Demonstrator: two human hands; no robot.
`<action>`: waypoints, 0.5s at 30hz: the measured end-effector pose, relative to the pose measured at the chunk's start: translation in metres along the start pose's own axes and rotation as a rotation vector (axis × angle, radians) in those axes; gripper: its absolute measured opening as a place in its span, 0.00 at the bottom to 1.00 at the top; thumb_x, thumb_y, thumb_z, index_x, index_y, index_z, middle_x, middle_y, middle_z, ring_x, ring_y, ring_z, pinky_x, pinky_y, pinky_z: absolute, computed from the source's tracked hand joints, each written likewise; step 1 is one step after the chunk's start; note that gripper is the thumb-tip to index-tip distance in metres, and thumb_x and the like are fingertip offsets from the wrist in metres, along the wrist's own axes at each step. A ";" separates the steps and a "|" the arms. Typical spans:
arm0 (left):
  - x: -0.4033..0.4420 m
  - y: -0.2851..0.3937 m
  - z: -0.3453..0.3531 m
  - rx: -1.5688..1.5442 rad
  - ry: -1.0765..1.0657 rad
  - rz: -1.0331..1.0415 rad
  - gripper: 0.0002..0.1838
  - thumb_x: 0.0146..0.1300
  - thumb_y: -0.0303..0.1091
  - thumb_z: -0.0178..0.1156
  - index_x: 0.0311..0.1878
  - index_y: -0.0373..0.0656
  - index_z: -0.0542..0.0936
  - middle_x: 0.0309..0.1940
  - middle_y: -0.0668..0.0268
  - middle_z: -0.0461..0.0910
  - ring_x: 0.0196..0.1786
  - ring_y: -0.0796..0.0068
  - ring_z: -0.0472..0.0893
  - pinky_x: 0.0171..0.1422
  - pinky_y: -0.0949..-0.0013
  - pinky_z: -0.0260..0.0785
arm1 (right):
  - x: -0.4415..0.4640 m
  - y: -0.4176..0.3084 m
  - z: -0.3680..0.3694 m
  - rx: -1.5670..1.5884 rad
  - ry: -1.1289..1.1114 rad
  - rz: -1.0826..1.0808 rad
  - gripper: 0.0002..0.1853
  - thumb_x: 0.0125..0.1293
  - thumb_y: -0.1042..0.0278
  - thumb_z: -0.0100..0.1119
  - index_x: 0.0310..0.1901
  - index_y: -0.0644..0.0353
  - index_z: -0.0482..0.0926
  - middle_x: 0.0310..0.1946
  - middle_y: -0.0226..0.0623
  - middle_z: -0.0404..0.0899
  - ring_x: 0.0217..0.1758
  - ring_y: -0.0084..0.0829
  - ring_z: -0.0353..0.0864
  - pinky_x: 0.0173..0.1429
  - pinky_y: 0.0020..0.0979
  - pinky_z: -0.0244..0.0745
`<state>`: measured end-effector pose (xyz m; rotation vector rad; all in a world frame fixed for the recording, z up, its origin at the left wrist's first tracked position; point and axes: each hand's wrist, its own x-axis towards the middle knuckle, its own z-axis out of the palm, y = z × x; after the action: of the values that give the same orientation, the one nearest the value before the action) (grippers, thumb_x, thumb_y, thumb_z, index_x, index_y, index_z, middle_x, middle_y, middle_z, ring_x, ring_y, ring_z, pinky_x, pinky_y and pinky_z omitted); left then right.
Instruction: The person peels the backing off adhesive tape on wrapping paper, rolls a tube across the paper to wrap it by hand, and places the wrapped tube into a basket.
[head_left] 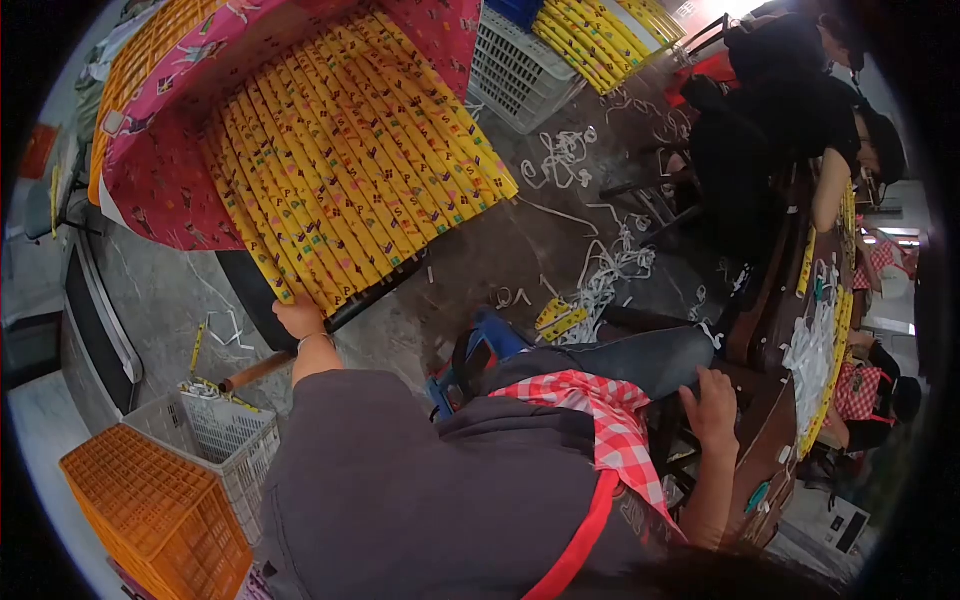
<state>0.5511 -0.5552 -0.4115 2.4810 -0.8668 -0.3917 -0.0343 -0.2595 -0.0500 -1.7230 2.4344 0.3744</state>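
Observation:
A stack of long, narrow yellow rolls (350,160) with printed letters and coloured shapes lies side by side within a pink-red printed sheet (165,190). At the stack's lower corner, my left hand (300,318) has its fingers curled on the end of a yellow roll. My right hand (712,405) hangs above my jeans-covered knee (650,365), holding nothing, fingers somewhat spread. Beside it runs the brown table (765,425), where white strips (812,345) lie along a yellow printed edge.
White strip scraps (610,270) litter the floor. A grey crate (515,70) stands behind, near more yellow rolls (590,45). An orange crate (160,510) and a pale crate (240,440) stand at lower left. A person in black (770,110) sits across the table's far end.

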 end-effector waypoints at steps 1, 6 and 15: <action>0.000 0.005 -0.002 0.097 0.060 -0.006 0.27 0.66 0.41 0.58 0.65 0.39 0.68 0.46 0.49 0.80 0.40 0.47 0.81 0.45 0.45 0.75 | 0.000 -0.001 0.000 0.001 0.020 -0.011 0.23 0.57 0.66 0.70 0.53 0.64 0.75 0.42 0.47 0.75 0.47 0.51 0.73 0.49 0.48 0.70; 0.034 0.004 -0.017 0.160 -0.010 -0.007 0.27 0.64 0.46 0.60 0.62 0.41 0.70 0.46 0.49 0.81 0.43 0.48 0.83 0.45 0.48 0.75 | -0.001 -0.005 -0.004 0.012 0.017 -0.030 0.22 0.56 0.67 0.69 0.52 0.64 0.75 0.40 0.47 0.74 0.45 0.51 0.73 0.47 0.48 0.70; 0.097 -0.020 -0.014 0.179 -0.298 0.056 0.29 0.60 0.49 0.61 0.57 0.35 0.74 0.50 0.43 0.80 0.52 0.39 0.80 0.54 0.49 0.72 | 0.006 -0.016 -0.012 0.001 0.003 -0.038 0.21 0.56 0.67 0.69 0.49 0.64 0.75 0.39 0.47 0.73 0.45 0.51 0.72 0.47 0.47 0.69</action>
<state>0.6404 -0.5987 -0.4204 2.5937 -1.1309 -0.7061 -0.0206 -0.2732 -0.0419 -1.7676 2.4000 0.3661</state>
